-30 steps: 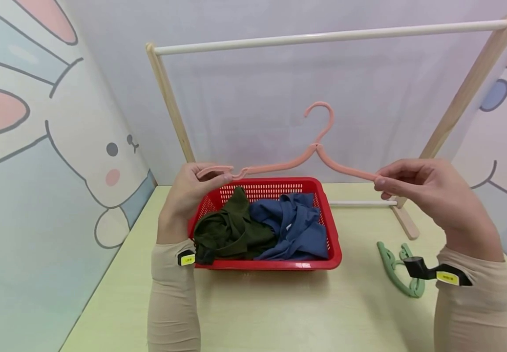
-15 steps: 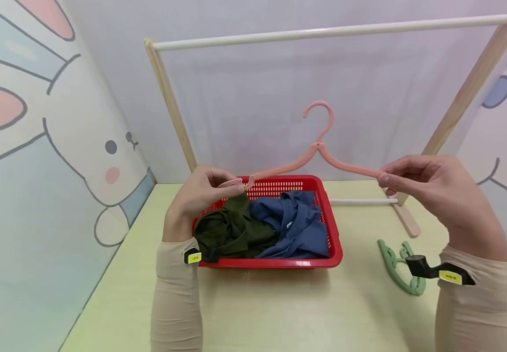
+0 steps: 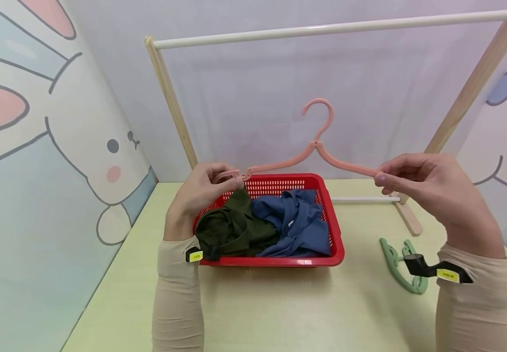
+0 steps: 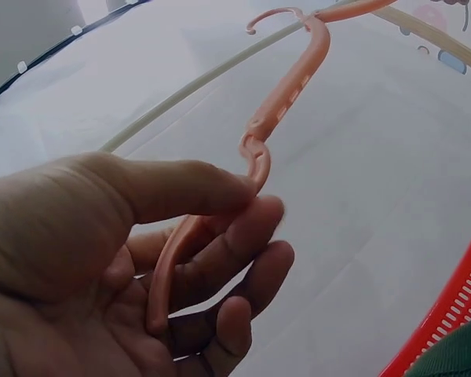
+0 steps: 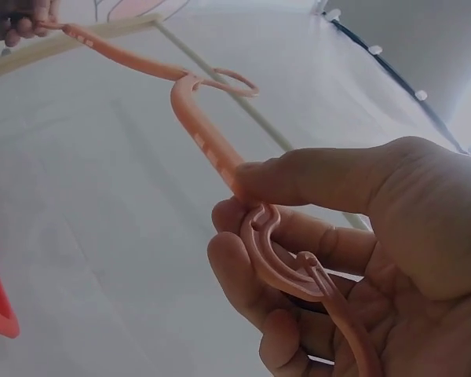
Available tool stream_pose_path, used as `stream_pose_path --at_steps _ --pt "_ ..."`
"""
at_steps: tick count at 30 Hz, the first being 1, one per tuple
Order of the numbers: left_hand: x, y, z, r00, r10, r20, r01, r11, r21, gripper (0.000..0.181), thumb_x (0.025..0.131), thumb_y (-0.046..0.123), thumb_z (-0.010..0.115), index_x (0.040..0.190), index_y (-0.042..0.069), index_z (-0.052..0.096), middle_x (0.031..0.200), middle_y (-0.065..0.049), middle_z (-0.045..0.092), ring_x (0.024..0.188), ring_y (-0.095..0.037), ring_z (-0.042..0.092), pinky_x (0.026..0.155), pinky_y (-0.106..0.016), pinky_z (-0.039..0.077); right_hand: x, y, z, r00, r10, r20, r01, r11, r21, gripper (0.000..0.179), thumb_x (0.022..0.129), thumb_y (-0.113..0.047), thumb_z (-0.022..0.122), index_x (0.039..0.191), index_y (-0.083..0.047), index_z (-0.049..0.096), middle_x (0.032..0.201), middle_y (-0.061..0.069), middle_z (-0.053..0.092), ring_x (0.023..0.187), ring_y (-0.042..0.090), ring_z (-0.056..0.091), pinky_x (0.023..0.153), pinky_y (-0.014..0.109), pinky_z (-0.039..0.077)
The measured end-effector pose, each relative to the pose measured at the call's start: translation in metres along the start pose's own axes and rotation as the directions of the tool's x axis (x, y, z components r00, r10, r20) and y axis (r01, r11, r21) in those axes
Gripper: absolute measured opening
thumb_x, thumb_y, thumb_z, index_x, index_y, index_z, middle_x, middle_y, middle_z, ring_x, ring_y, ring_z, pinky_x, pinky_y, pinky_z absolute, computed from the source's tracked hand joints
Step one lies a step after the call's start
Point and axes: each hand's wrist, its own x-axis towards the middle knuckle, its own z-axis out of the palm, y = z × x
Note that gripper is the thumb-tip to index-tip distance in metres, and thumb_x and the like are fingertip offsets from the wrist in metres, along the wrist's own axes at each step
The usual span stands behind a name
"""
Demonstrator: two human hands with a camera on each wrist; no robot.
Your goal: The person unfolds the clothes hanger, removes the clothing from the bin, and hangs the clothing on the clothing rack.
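Observation:
A pink folding hanger (image 3: 282, 166) is held up in the air by both hands, its hook upward. My left hand (image 3: 205, 190) pinches the left arm near a notched joint, thumb against fingers; in the left wrist view the end piece (image 4: 166, 275) bends down across the palm. My right hand (image 3: 433, 195) pinches the other arm close to its outer joint. In the right wrist view a curved, grooved section (image 5: 279, 255) and a folded end piece (image 5: 349, 330) lie against the fingers. Below stands a red basket (image 3: 271, 261) with a dark green cloth (image 3: 236, 227) and a blue cloth (image 3: 297, 225).
A rack with a white bar (image 3: 324, 30) and wooden posts (image 3: 172, 102) stands behind the basket. On the table (image 3: 280, 313), near the right forearm, lies a folded green hanger (image 3: 400, 269). Walls with cartoon drawings (image 3: 99, 146) flank both sides.
My left hand has moved right and now pinches closer to the notched joint of the pink hanger. The right hand keeps its hold. The view has shifted slightly.

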Motion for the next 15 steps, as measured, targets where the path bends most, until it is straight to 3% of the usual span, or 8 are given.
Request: stream_pose_path --at_steps 3,7,11,15 --pt "0.0023 0.0001 0.0016 1.000 0.001 0.005 -0.001 1.000 -0.003 0.022 0.110 0.016 0.073 0.123 -0.002 0.076 0.110 -0.011 0.082 0.114 -0.023 0.075 0.100 -0.034 0.061 0.0002 0.0016 -0.0005 1.000 0.001 0.019 -0.001 1.000 -0.002 0.021 0.101 -0.016 0.086 0.119 -0.005 0.083 0.092 0.006 0.083 0.082 0.020 0.080 0.080 0.021 0.058" --pt "0.0039 0.0002 0.0027 1.000 0.016 0.009 -0.016 1.000 0.018 0.021 0.110 0.015 0.072 0.122 -0.002 0.075 0.114 -0.011 0.081 0.110 -0.027 0.075 0.096 -0.034 0.061 0.0009 0.0045 -0.0031 0.999 0.007 0.051 -0.005 0.999 -0.037 0.020 0.102 -0.015 0.084 0.120 -0.006 0.083 0.092 0.006 0.083 0.082 0.019 0.080 0.079 0.020 0.059" --pt "0.0031 0.0000 0.0025 1.000 0.023 0.002 -0.023 0.999 0.025 0.022 0.111 0.016 0.071 0.125 -0.001 0.075 0.120 -0.015 0.079 0.107 -0.022 0.074 0.094 -0.027 0.060 0.0020 0.0067 -0.0046 0.997 0.000 0.073 0.004 0.999 -0.054 0.024 0.103 -0.014 0.083 0.127 -0.009 0.080 0.097 0.003 0.083 0.085 0.017 0.079 0.077 0.021 0.060" --pt "0.0013 -0.0003 0.0009 1.000 0.025 -0.012 -0.024 1.000 0.015 0.025 0.111 0.016 0.071 0.131 0.001 0.075 0.126 -0.016 0.078 0.109 -0.021 0.075 0.096 -0.028 0.061 0.0037 0.0071 -0.0054 0.999 -0.033 0.020 0.034 0.999 -0.015 0.034 0.104 -0.014 0.082 0.137 -0.013 0.076 0.105 -0.001 0.084 0.089 0.013 0.080 0.077 0.018 0.060"
